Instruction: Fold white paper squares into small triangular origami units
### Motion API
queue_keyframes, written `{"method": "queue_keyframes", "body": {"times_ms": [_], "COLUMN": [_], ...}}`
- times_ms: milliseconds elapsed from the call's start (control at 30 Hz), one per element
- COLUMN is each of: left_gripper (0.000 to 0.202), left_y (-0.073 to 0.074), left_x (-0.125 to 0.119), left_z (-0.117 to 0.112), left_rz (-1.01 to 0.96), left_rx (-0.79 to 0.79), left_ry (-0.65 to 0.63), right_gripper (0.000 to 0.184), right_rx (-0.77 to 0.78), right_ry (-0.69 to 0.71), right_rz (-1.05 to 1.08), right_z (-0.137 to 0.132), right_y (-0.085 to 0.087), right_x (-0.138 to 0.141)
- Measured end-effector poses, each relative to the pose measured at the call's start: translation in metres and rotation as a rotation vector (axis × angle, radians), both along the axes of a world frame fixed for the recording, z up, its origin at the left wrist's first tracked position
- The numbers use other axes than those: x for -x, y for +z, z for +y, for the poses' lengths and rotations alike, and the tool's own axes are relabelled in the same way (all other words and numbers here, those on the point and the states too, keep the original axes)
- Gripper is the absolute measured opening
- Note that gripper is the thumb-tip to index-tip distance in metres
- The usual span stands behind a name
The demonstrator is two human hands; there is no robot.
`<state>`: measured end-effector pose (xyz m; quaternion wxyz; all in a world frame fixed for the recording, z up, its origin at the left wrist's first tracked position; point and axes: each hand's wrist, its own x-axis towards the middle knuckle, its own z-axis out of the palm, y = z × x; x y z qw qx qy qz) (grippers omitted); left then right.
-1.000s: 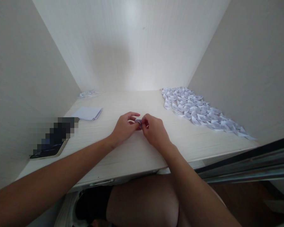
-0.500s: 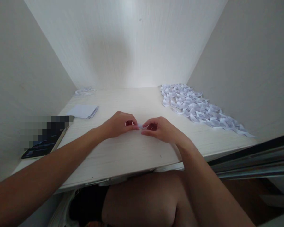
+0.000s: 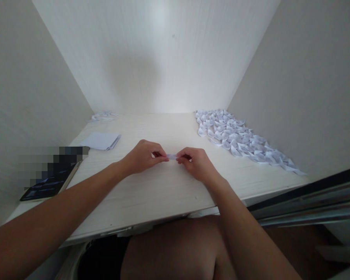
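Note:
A small folded piece of white paper (image 3: 172,156) is stretched between my two hands, just above the desk top. My left hand (image 3: 147,155) pinches its left end between thumb and fingers. On the other end, my right hand (image 3: 194,160) closes in a similar pinch. The paper's middle shows in the gap, while its ends are hidden by my fingertips. To the right lies a large heap of small folded paper boats (image 3: 236,134), spread along the side wall.
At left, a stack of white paper sheets (image 3: 100,140) lies on the white desk (image 3: 151,198). Behind it are thin paper strips (image 3: 103,116). A dark-screened device (image 3: 51,182), partly pixelated, rests by the left wall. Walls enclose the desk on three sides.
My hands have drawn slightly apart, so more of the folded paper shows between them. My right hand's fingers have curled in more. The whole view has shifted a little.

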<state>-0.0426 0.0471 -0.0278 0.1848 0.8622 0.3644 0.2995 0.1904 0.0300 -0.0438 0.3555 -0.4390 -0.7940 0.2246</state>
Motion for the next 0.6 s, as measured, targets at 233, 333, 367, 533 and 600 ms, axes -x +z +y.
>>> {"method": "queue_keyframes", "body": {"times_ms": [233,333,367,533,600], "left_gripper": [0.021,0.021,0.021,0.024,0.024], "left_y": [-0.007,-0.008,-0.009,-0.014,-0.017], "left_x": [-0.007,-0.006,-0.006,-0.004,-0.005], "left_z": [-0.004,-0.002,-0.001,0.004,0.005], "left_rz": [-0.101,-0.109,-0.104,-0.091,-0.145], "left_rx": [0.001,0.030,0.041,0.116,0.117], "left_ry": [0.031,0.056,0.064,0.063,0.040], "right_gripper": [0.004,0.002,0.002,0.005,0.008], "right_rx": [0.004,0.002,0.008,0.064,0.069], "right_ry": [-0.014,-0.035,-0.039,-0.044,-0.048], "right_rz": [0.113,0.130,0.138,0.110,0.066], "right_z": [-0.004,-0.001,0.000,-0.003,-0.005], "right_y": [-0.006,-0.007,-0.007,-0.009,-0.008], "right_x": [0.001,0.002,0.002,0.001,0.002]}}
